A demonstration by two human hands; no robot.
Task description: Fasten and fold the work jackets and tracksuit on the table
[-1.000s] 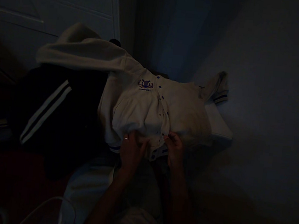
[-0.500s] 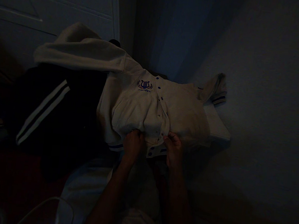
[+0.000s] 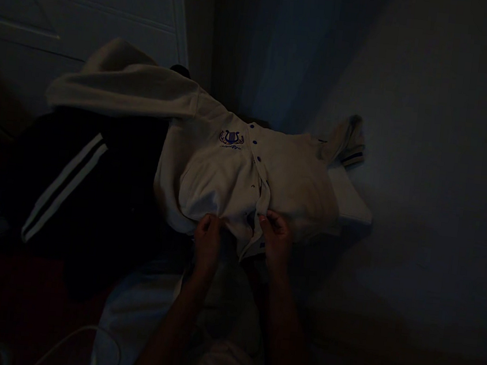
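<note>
A cream jacket (image 3: 209,173) with dark blue snap buttons and a lyre emblem on the chest lies spread out in dim light. Its lower front is parted, while the upper buttons run in a line down the placket. My left hand (image 3: 208,240) is closed on the cloth of the lower front panel, below the pocket. With thumb and fingers, my right hand (image 3: 277,235) pinches the edge of the button placket on the other panel. One sleeve stretches to the left; the other, with a striped cuff (image 3: 352,157), is bunched at the right.
Dark clothing with two white stripes (image 3: 64,187) lies at the left, under the sleeve. A white panelled door (image 3: 112,23) stands behind, and a pale wall (image 3: 436,168) rises at the right. A white cable (image 3: 66,338) curves at the lower left.
Both hands have moved slightly up along the front edges, pulling the cloth so the lower front gapes and the hem folds. The view has shifted slightly.
</note>
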